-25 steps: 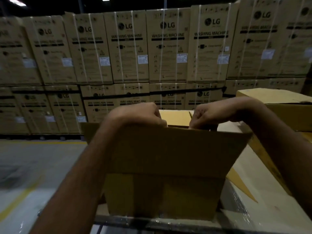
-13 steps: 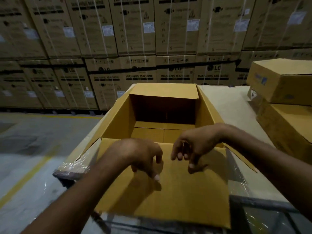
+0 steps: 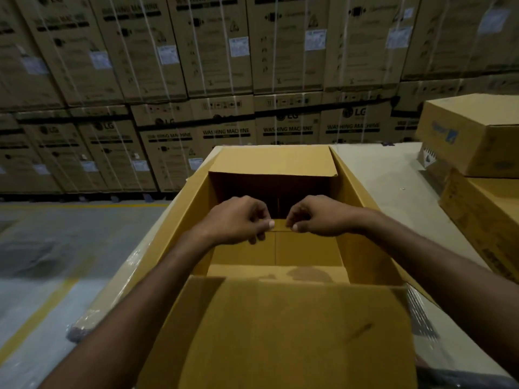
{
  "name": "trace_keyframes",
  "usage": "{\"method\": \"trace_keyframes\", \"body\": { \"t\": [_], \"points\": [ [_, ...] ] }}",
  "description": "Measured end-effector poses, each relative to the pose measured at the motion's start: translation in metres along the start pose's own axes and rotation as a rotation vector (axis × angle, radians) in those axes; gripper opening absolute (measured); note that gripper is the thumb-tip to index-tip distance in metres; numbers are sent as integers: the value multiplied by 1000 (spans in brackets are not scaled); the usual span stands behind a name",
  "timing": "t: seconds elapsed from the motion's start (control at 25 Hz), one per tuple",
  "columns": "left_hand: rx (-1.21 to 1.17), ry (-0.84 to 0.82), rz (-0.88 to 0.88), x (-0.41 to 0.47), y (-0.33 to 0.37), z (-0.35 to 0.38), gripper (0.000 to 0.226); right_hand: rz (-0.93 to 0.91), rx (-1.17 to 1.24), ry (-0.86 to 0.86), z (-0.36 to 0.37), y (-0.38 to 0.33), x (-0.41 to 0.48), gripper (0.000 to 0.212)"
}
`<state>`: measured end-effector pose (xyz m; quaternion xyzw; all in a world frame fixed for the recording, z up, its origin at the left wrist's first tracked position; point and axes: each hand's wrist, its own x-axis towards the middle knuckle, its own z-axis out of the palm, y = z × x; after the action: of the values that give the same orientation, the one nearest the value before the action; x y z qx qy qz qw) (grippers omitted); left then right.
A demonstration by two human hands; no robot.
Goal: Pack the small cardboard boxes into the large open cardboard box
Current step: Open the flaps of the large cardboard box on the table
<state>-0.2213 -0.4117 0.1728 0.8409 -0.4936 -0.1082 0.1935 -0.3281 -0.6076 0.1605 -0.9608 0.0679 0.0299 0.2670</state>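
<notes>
The large open cardboard box (image 3: 182, 220) stands in front of me on a pale wrapped surface, its four flaps folded outward and its inside bare. The near flap (image 3: 295, 332) lies toward me and the far flap (image 3: 275, 160) leans away. My left hand (image 3: 238, 220) and my right hand (image 3: 317, 216) hover side by side over the opening, fingers curled in, holding nothing. Two closed smaller cardboard boxes sit at the right, one box (image 3: 471, 130) resting on top of the lower box (image 3: 483, 220).
A wall of stacked washing machine cartons (image 3: 224, 51) fills the background. The pale wrapped surface (image 3: 379, 169) extends to the right of the big box. At the left lies grey floor with a yellow line (image 3: 42, 304).
The near flap, upright a second ago under both hands, now lies folded down toward me. Both hands have let it go and moved forward over the box opening.
</notes>
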Motion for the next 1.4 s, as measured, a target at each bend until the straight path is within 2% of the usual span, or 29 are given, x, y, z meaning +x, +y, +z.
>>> {"method": "trace_keyframes", "body": {
  "t": [0.08, 0.2, 0.28, 0.4, 0.48, 0.6, 0.68, 0.72, 0.84, 0.96, 1.24, 1.32, 1.4],
  "points": [
    [140, -20, 16, 48, -18, 2, 28, 50, -43, 72, 2, 16, 43, 44],
    [331, -198, -34, 125, -48, 10, 48, 179, -129, 165, -4, 44, 108, 60],
    [416, -250, -69, 164, -68, 19, 58, 261, -204, 134, -1, 60, 138, 67],
    [552, -251, -93, 202, -101, 28, 88, 330, -230, 40, 12, 79, 165, 78],
    [543, -125, -38, 215, -116, 20, 84, 304, -255, 133, 10, 89, 175, 76],
    [446, 201, 65, 235, -134, -5, 67, 212, -406, 376, -15, 99, 192, 68],
    [404, 389, 74, 252, -145, -22, 69, 208, -433, 490, -40, 102, 206, 74],
    [400, 433, 71, 264, -151, -31, 73, 211, -430, 521, -56, 104, 217, 80],
    [436, 409, 65, 309, -174, -55, 81, 235, -422, 531, -94, 113, 248, 96],
    [486, 312, 44, 352, -200, -67, 81, 280, -435, 462, -118, 131, 279, 101],
    [501, 149, -83, 391, -252, -46, 69, 484, -406, 260, -122, 192, 320, 95],
    [464, 174, -79, 394, -267, -36, 61, 493, -451, 224, -112, 211, 320, 90],
    [482, 205, -75, 398, -274, -30, 53, 478, -542, 267, -97, 224, 321, 84]
  ]
}}
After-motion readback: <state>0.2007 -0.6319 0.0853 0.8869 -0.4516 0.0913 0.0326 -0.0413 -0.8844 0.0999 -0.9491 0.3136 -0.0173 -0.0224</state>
